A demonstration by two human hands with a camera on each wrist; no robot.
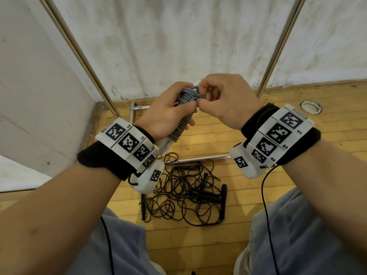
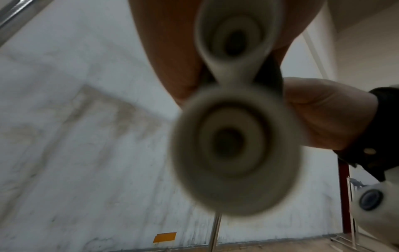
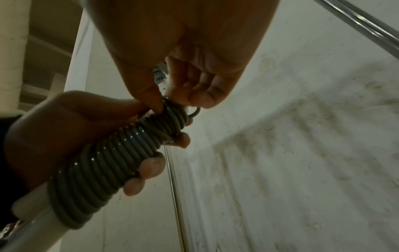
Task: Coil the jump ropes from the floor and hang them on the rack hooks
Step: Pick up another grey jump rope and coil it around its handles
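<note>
Blurred beyond detail in the left wrist view: white handle ends point(image 2: 233, 153); rack tops point(image 1: 282, 38) cropped overhead.

Grey rope point(image 1: 186, 96), white handles point(image 2: 233, 153)

Wood floor point(image 1: 248, 231): tangled black ropes point(image 1: 178, 197) with black handles point(image 1: 206, 196), rack base bars point(image 1: 200, 158) just beyond, round metal fitting point(image 1: 310, 107) far right.

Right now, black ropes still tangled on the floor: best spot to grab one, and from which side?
Take a handle, not the cord. The black handle at the tangle's right edge lies clear on the wood floor, roughly upright in the head view. Come from above on the right; the rope pile crowds its left side.
</note>
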